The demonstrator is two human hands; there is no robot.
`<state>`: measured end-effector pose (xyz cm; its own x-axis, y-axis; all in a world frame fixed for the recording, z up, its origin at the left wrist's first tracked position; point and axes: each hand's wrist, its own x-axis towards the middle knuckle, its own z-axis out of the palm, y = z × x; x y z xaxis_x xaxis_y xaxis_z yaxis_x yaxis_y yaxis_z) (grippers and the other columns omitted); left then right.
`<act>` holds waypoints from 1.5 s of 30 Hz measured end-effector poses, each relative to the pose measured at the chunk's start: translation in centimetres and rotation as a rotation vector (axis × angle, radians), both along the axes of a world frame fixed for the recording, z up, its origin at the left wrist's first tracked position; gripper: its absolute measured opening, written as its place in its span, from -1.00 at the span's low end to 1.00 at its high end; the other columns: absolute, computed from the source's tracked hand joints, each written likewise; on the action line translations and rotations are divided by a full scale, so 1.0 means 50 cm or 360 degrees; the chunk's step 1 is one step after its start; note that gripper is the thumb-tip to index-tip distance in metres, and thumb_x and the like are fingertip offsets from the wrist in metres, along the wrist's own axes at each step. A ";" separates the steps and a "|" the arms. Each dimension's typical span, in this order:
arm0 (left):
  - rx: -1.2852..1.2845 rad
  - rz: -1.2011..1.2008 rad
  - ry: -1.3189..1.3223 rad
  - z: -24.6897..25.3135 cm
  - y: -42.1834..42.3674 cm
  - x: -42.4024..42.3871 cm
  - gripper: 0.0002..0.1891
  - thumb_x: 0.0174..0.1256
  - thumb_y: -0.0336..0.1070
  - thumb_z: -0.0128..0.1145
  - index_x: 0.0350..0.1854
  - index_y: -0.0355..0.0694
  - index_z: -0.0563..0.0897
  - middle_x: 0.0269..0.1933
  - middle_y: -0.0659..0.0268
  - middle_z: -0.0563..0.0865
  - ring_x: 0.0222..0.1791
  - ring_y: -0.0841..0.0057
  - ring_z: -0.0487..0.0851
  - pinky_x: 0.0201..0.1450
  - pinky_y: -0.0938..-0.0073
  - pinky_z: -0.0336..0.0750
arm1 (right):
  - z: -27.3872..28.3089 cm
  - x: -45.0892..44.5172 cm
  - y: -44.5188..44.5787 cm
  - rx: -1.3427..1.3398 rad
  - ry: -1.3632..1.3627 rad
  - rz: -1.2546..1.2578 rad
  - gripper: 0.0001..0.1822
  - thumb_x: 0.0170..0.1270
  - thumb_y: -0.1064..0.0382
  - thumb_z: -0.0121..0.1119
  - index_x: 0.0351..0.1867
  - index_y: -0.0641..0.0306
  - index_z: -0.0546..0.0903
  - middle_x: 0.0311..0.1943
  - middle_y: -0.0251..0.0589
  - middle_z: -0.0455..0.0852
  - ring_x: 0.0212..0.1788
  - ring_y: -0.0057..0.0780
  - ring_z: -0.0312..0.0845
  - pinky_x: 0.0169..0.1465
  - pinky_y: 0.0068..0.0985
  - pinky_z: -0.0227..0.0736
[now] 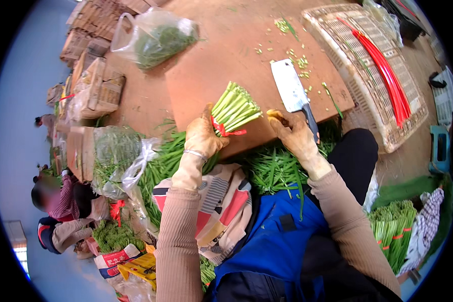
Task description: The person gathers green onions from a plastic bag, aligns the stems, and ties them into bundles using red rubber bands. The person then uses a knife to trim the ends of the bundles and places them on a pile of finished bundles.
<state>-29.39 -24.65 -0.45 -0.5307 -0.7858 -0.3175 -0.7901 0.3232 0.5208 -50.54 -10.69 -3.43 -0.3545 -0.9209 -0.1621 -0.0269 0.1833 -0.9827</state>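
My left hand grips a bundle of cut green stalks bound with a red tie. Its trimmed ends point up and away from me, over a brown board. To the right, my right hand hovers near the board's front edge, fingers loosely curled and apart, with nothing visible between them. Just beside it lies a cleaver, its blade flat on the board and its dark handle running past the hand. Loose green leaves spread below, above my lap.
Stem offcuts lie around the cleaver. Red ties rest on an upturned plastic crate at right. A plastic bag of greens stands far left. Tied bundles stand low right. Another person sits at left.
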 end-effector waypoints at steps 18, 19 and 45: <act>0.0376 0.0331 0.2584 0.307 0.154 0.200 -0.04 0.13 0.31 0.19 0.34 -0.50 0.34 0.18 -0.06 0.59 0.10 0.17 0.63 0.22 0.18 0.53 | 0.206 0.151 0.081 -0.0420 -0.0303 0.1403 0.22 -0.20 0.05 0.59 0.51 0.25 0.10 0.32 -0.02 0.47 0.36 -0.28 0.34 0.39 -0.36 0.23; 0.0290 0.0450 0.2650 0.293 0.158 0.223 -0.06 0.15 0.32 0.16 0.31 -0.50 0.37 0.16 -0.05 0.61 0.09 0.17 0.63 0.20 0.19 0.54 | 0.170 0.154 0.102 -0.0435 -0.0053 0.1515 0.21 -0.16 -0.01 0.57 0.51 0.26 0.08 0.31 0.04 0.48 0.35 -0.23 0.35 0.38 -0.36 0.24; -0.1023 0.1371 0.3011 0.168 0.389 0.614 -0.51 0.25 0.03 0.16 0.02 -0.31 0.64 -0.03 0.14 0.73 -0.06 0.24 0.70 0.11 0.11 0.61 | 0.182 0.381 0.194 -0.0204 0.0540 0.1206 -0.55 0.23 -0.15 0.25 -0.29 0.25 0.75 -0.40 -0.02 0.74 -0.31 -0.08 0.70 -0.19 -0.28 0.57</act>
